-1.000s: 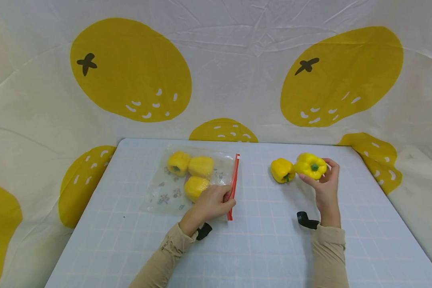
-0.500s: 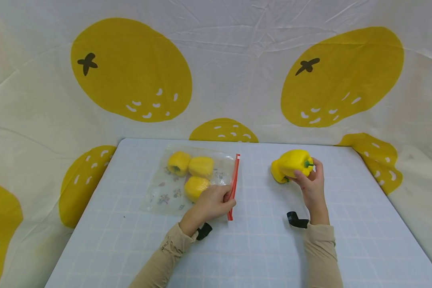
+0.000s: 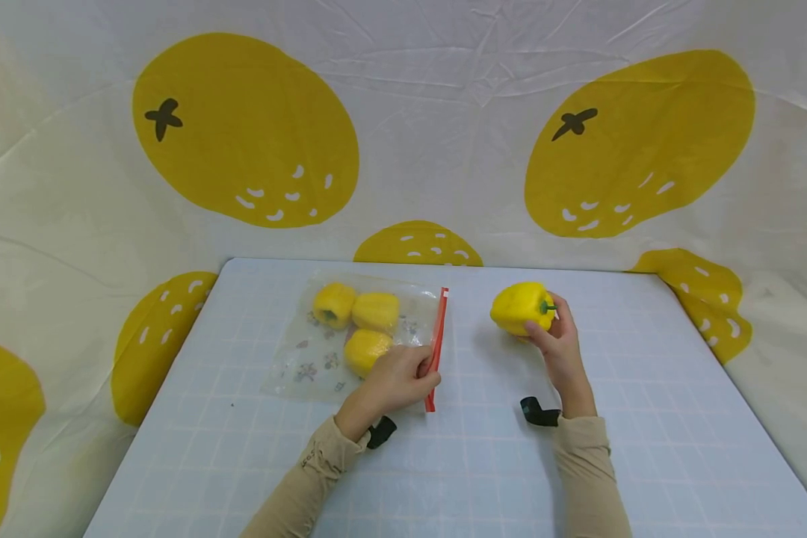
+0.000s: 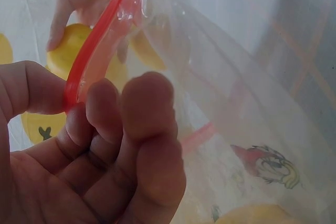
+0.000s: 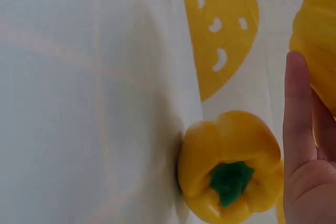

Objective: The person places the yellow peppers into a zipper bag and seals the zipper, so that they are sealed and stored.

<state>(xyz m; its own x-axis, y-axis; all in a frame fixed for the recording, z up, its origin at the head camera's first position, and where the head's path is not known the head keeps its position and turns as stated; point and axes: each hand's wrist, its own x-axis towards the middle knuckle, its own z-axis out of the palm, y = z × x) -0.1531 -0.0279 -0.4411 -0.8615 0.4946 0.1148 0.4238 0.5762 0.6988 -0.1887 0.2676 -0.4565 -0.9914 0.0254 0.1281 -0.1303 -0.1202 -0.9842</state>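
A clear zip bag with a red zip edge lies on the left half of the table. Three yellow bell peppers show inside it, one of them at the back right. My left hand pinches the red edge between thumb and fingers; the left wrist view shows the bag's mouth parted there. My right hand grips a yellow bell pepper, raised off the table with its green stem to the right. Another yellow bell pepper stands on the table, mostly hidden behind the held one in the head view.
The table has a pale blue grid cover. Behind it hangs a white curtain with large yellow fruit prints. A black wrist mount sits at the left wrist, another at the right.
The right hand has carried its bell pepper leftward, over and in front of the one on the table, turning the stem from facing the camera to the right. The left hand and bag stay put.
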